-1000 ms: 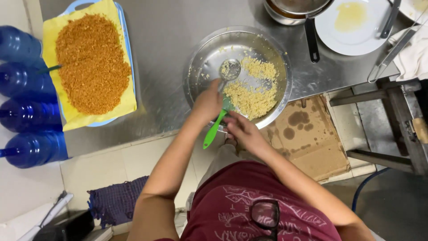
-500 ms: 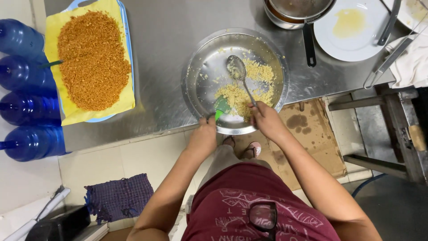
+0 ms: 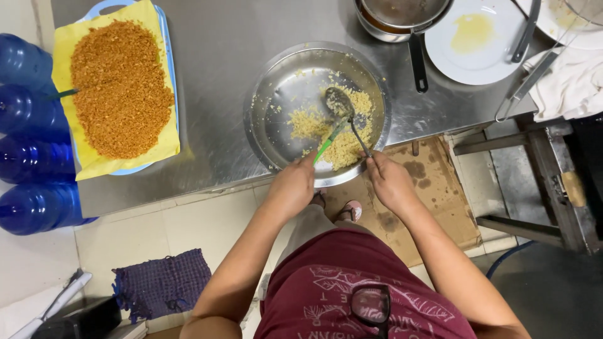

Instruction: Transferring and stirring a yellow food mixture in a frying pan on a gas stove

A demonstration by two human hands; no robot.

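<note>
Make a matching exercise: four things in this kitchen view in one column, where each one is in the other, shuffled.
Things:
1. metal spoon
2. green-handled utensil
3. blue tray
4. white plate

Places:
a. far left of the steel table, lined with yellow paper
b. in the left hand
c. top right, beside a pan
d. in the right hand

Pairs: 1-d, 2-b, 3-a, 4-c

A steel table [image 3: 213, 56] carries a round metal bowl [image 3: 276, 119] near its front edge, a blue tray [image 3: 164, 37] to the left, a pan [image 3: 402, 19] and white plate [image 3: 483, 63] at the back, a cloth [image 3: 565, 88] at right.
</note>
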